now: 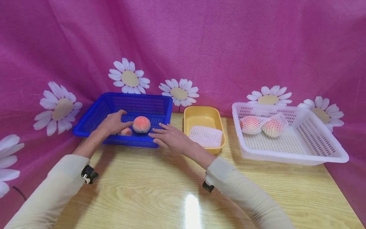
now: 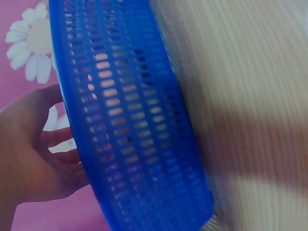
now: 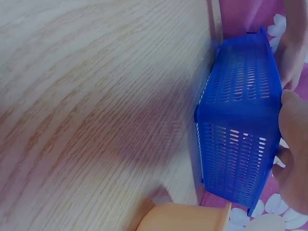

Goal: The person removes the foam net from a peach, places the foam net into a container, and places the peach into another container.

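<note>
A blue plastic basket (image 1: 148, 102) stands at the left, with a pink-and-cream peach (image 1: 141, 124) inside. Another peach (image 1: 126, 131) lies beside it, partly behind my left hand (image 1: 115, 122). That hand reaches over the front rim, thumb and index finger spread, its thumb close to the first peach. My right hand (image 1: 175, 136) is above the basket's right front corner, fingers spread and nothing held. From the right wrist view, this hand (image 3: 293, 144) is near the rim of the blue basket (image 3: 236, 115); whether it touches is unclear.
A yellow tray (image 1: 202, 111) in the middle holds white foam fruit nets (image 1: 206, 136). On the right, a white basket (image 1: 286, 155) contains two peaches in foam nets, one net-covered peach (image 1: 274, 126) near its centre. A flowered pink cloth (image 1: 200, 47) hangs behind the wooden table (image 1: 148, 190).
</note>
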